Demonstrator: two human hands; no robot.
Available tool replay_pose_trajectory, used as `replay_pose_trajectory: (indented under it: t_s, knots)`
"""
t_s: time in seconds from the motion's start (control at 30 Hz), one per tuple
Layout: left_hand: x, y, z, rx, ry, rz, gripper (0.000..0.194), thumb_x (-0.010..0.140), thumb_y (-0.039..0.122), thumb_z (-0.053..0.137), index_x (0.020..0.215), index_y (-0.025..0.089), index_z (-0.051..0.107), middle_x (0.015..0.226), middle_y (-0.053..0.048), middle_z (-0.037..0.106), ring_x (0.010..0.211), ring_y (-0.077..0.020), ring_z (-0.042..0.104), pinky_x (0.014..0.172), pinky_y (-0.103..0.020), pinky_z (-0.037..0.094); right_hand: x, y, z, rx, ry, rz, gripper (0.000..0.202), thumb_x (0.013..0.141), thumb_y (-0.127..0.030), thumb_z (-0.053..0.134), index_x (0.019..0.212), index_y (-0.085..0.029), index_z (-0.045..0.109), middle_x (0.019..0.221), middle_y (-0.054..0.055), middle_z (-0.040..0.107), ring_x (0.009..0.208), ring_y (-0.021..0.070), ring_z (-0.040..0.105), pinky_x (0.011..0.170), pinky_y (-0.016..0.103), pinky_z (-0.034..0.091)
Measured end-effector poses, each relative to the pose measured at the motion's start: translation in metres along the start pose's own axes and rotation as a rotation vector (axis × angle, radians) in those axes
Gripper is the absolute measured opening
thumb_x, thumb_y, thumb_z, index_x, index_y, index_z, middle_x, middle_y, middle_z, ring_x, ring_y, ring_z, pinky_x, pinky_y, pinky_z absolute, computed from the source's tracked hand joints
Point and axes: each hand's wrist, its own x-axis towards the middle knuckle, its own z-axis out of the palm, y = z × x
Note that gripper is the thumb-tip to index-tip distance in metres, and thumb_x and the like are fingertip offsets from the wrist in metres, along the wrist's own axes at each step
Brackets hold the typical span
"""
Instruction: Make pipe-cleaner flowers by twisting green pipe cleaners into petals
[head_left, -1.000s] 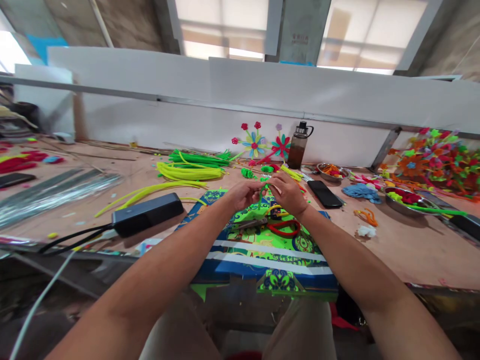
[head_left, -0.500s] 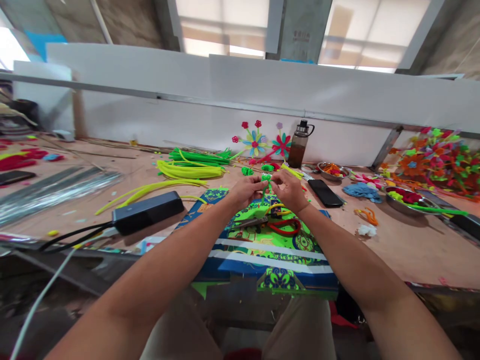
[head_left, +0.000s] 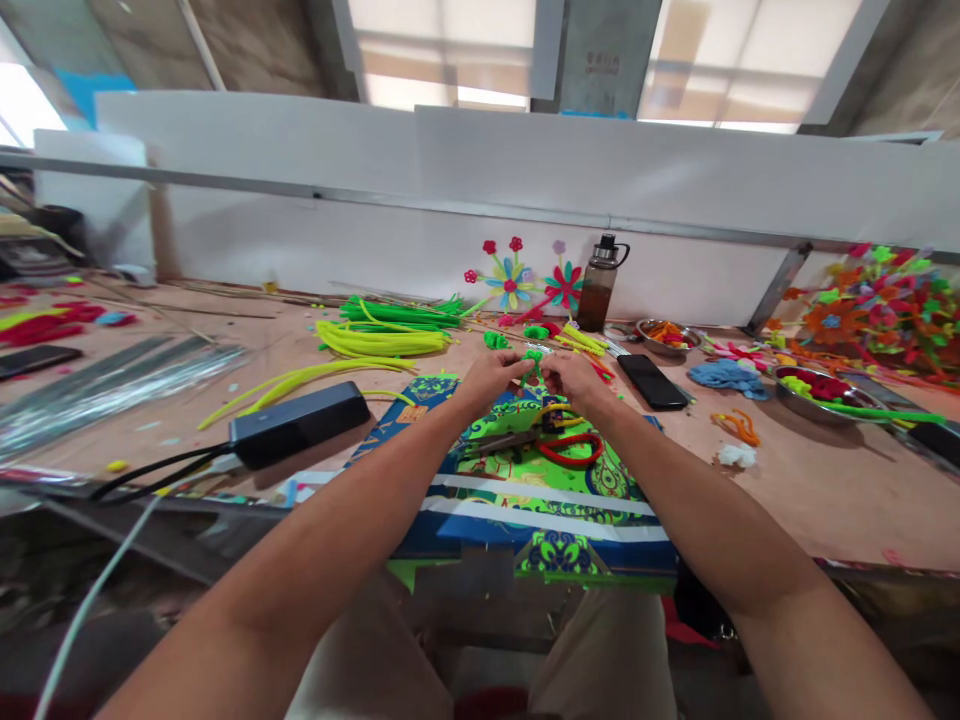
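Note:
Between my fingertips is a small bent green pipe cleaner point(head_left: 533, 357). My left hand point(head_left: 493, 378) pinches it from the left side, and my right hand point(head_left: 568, 375) has its fingers closed on it from the right. Both hands are held over a blue and green patterned board point(head_left: 517, 490). On that board, below my hands, lie scissors with red handles point(head_left: 574, 450). Coiled green pipe cleaner pieces point(head_left: 495, 341) rest on the table just beyond my left hand. Part of the held piece is hidden by my fingers.
Yellow pipe cleaners point(head_left: 382, 340) and a green bundle point(head_left: 405, 314) lie left of centre, behind a black power box point(head_left: 296, 422). Finished flowers point(head_left: 510, 285) stand by a bottle point(head_left: 598, 290). To the right are a phone point(head_left: 651, 382), a blue cloth point(head_left: 727, 379) and a metal bowl point(head_left: 825, 405).
My right hand has turned slightly and its fingers have lowered around the green pipe cleaner. Both hands stay in nearly the same place. The view has shifted slightly.

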Motion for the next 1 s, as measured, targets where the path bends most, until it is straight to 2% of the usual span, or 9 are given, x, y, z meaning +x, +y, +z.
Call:
replay_pose_trajectory:
  t_s: [0.07, 0.2, 0.33, 0.47, 0.6, 0.77, 0.9, 1.0]
  knots:
    - [-0.001, 0.003, -0.002, -0.091, -0.017, -0.05, 0.032, 0.065, 0.041, 0.076, 0.08, 0.013, 0.068, 0.077, -0.007, 0.068, 0.074, -0.0176, 0.064, 0.053, -0.022, 0.046, 0.0, -0.001, -0.002, -0.019, -0.009, -0.032, 0.017, 0.062, -0.026, 0.056, 0.052, -0.019, 0.044, 0.046, -0.004, 0.043, 0.044, 0.0074, 0.036, 0.045, 0.023, 0.024]
    - [-0.003, 0.012, -0.005, -0.157, -0.026, -0.099, 0.031, 0.063, 0.037, 0.078, 0.08, 0.013, 0.069, 0.079, -0.008, 0.068, 0.074, -0.0175, 0.064, 0.054, -0.022, 0.047, 0.001, -0.003, -0.004, 0.021, -0.02, -0.084, 0.024, 0.066, -0.032, 0.061, 0.056, -0.019, 0.043, 0.05, -0.004, 0.044, 0.046, 0.0075, 0.038, 0.047, 0.023, 0.027]
    - [-0.003, 0.015, -0.008, -0.125, -0.011, -0.109, 0.026, 0.06, 0.033, 0.081, 0.075, 0.014, 0.07, 0.073, -0.006, 0.067, 0.069, -0.0148, 0.062, 0.055, -0.021, 0.046, 0.001, -0.004, -0.004, 0.059, -0.015, -0.085, 0.029, 0.066, -0.039, 0.065, 0.06, -0.02, 0.044, 0.053, -0.004, 0.046, 0.049, 0.0081, 0.042, 0.049, 0.023, 0.032]
    - [-0.001, 0.014, -0.011, -0.063, -0.052, -0.097, 0.029, 0.063, 0.039, 0.081, 0.075, 0.014, 0.07, 0.067, -0.005, 0.065, 0.06, -0.0117, 0.058, 0.05, -0.02, 0.041, -0.001, -0.005, -0.003, -0.002, -0.031, -0.074, 0.034, 0.068, -0.043, 0.066, 0.059, -0.02, 0.042, 0.051, -0.004, 0.044, 0.047, 0.0073, 0.038, 0.047, 0.023, 0.028]
    - [0.002, 0.011, -0.012, -0.046, -0.004, -0.046, 0.03, 0.06, 0.039, 0.082, 0.069, 0.015, 0.067, 0.055, 0.001, 0.056, 0.048, -0.0071, 0.047, 0.044, -0.019, 0.034, -0.003, -0.005, 0.0, -0.03, -0.052, -0.092, 0.035, 0.069, -0.044, 0.068, 0.062, -0.019, 0.045, 0.053, -0.005, 0.046, 0.049, 0.0071, 0.04, 0.048, 0.022, 0.03]
    - [0.005, 0.009, -0.013, -0.155, 0.087, 0.001, 0.033, 0.058, 0.037, 0.084, 0.064, 0.015, 0.06, 0.053, 0.003, 0.051, 0.045, -0.0052, 0.043, 0.043, -0.019, 0.031, -0.006, -0.004, 0.004, 0.062, -0.063, -0.108, 0.032, 0.074, -0.05, 0.063, 0.079, -0.019, 0.055, 0.073, -0.001, 0.059, 0.06, 0.0081, 0.052, 0.053, 0.021, 0.038]
    - [0.006, 0.006, -0.013, -0.223, 0.136, 0.026, 0.034, 0.059, 0.036, 0.083, 0.066, 0.016, 0.057, 0.056, 0.003, 0.053, 0.047, -0.0059, 0.045, 0.044, -0.019, 0.032, -0.013, -0.006, 0.009, -0.06, -0.158, -0.117, 0.028, 0.074, -0.045, 0.064, 0.079, -0.018, 0.058, 0.073, -0.001, 0.06, 0.058, 0.0073, 0.049, 0.051, 0.02, 0.037]
    - [0.006, 0.005, -0.013, -0.15, 0.19, 0.051, 0.029, 0.062, 0.035, 0.079, 0.067, 0.017, 0.057, 0.058, 0.003, 0.054, 0.049, -0.0068, 0.046, 0.047, -0.02, 0.035, -0.02, -0.009, 0.015, -0.11, -0.217, -0.137, 0.024, 0.072, -0.04, 0.064, 0.077, -0.017, 0.059, 0.069, -0.002, 0.06, 0.053, 0.0059, 0.044, 0.05, 0.02, 0.035]
